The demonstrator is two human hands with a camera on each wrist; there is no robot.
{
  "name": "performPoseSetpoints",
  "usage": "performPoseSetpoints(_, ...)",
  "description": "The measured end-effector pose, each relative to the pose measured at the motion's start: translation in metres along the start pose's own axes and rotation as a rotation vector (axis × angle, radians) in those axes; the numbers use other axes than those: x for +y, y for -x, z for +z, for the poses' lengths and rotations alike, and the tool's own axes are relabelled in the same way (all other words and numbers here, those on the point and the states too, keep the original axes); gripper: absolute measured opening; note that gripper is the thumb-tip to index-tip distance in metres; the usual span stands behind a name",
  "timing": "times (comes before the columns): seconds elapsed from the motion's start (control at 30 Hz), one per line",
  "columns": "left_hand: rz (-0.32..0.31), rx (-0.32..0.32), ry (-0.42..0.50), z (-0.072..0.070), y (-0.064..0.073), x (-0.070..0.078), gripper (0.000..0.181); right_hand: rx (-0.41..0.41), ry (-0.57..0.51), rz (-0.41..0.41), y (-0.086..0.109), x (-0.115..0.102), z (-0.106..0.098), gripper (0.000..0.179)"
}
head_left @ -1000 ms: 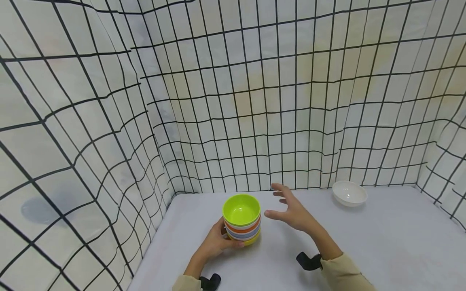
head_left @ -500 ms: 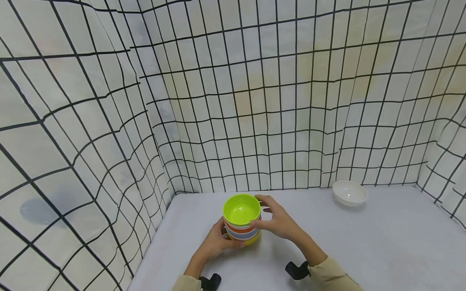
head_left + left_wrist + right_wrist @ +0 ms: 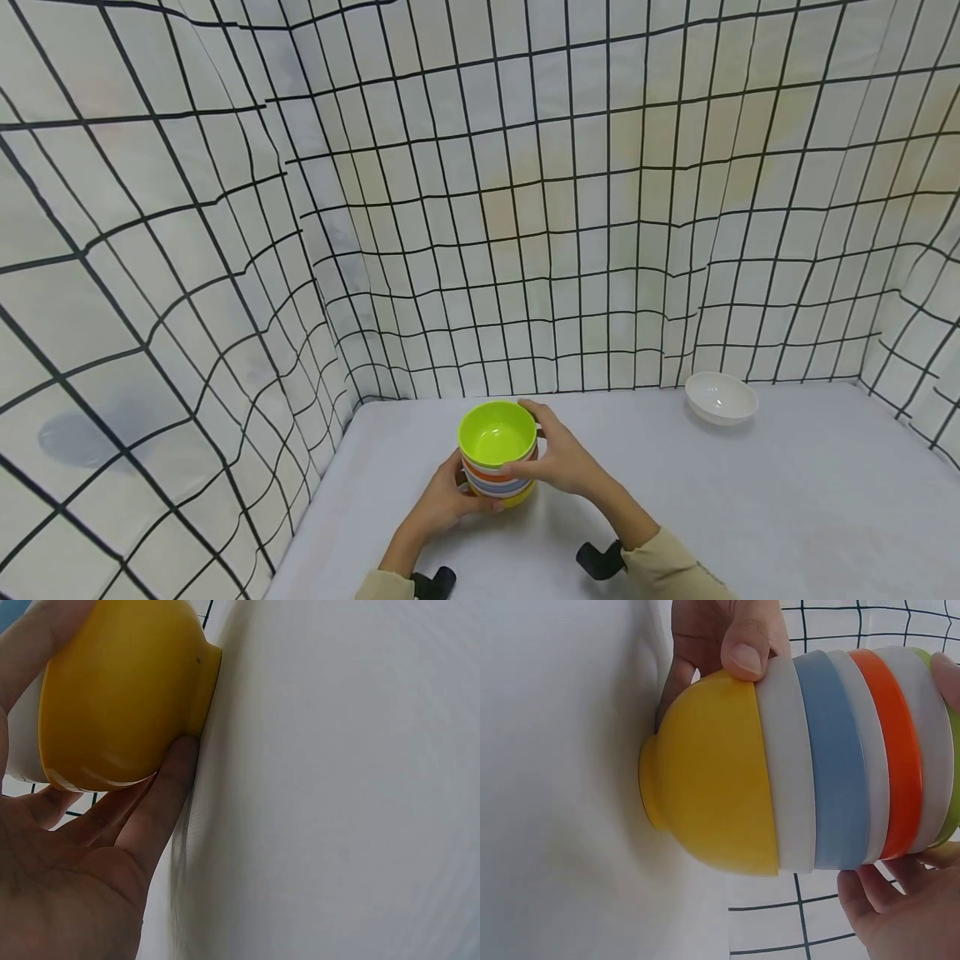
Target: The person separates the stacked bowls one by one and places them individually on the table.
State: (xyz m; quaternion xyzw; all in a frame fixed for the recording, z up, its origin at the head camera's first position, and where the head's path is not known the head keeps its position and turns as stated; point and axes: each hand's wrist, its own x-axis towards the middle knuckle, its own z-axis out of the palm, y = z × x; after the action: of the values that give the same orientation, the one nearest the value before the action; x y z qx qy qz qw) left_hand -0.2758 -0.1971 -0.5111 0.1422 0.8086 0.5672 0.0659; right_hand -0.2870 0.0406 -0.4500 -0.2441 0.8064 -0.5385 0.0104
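Observation:
A stack of nested bowls stands upright in front of me. Its top bowl is lime green. Below come orange, blue and white bands, down to a yellow bowl with its foot at the table surface. My left hand grips the lower left of the stack, thumb over the yellow bowl's side and fingers behind it near the foot. Around the upper right side curls my right hand, its thumb near the green rim and its fingers on the far side.
A white bowl sits alone at the back right of the white-covered table. White walls with a black grid rise behind and at the sides. Dark wrist mounts stick out below both hands.
My right hand has come leftward from beside the stack, and its fingers have closed round the upper bowls. My left hand and the stack have stayed in place.

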Motion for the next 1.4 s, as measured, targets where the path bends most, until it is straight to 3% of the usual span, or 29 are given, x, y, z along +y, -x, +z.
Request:
performPoseSetpoints(0.37, 0.004, 0.002, -0.007, 0.0002, 0.0015, -0.0006, 0.089, 0.012, -0.011, 0.015, -0.0005, -0.0002, 0.0049, 0.104)
performPoseSetpoints(1.1, 0.006, 0.010, -0.020, 0.0003, 0.0020, 0.0002, 0.091, 0.116, 0.018, -0.048, 0.0009, -0.0016, 0.0087, 0.103)
performPoseSetpoints(1.4, 0.004, 0.001, -0.018, -0.0002, 0.0014, 0.0009, 0.090, 0.142, 0.008, -0.113, -0.0004, -0.0024, 0.0047, 0.097)
